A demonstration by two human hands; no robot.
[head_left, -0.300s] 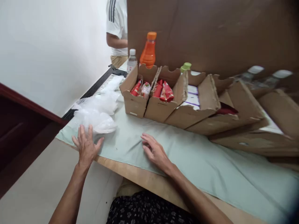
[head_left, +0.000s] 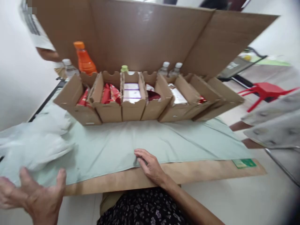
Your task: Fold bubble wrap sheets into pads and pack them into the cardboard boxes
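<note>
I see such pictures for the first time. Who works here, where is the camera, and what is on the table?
No machine works here: the left hand and right hand are bare human hands, seen by a camera worn on the head. Green cloth covers much of the table. On it stand cardboard boxes with red packets inside some; bottles stand behind. The left hand is near thin white plastic, the right by the cloth's front edge. Neither seems to hold anything.

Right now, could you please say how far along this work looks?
The cardboard boxes stand in a row, so arranging them looks done. Nothing is visibly in hand: the left hand is open near the plastic bags, the right hand is at the cloth's edge. The bags, lying loose, may be what's left.
</note>
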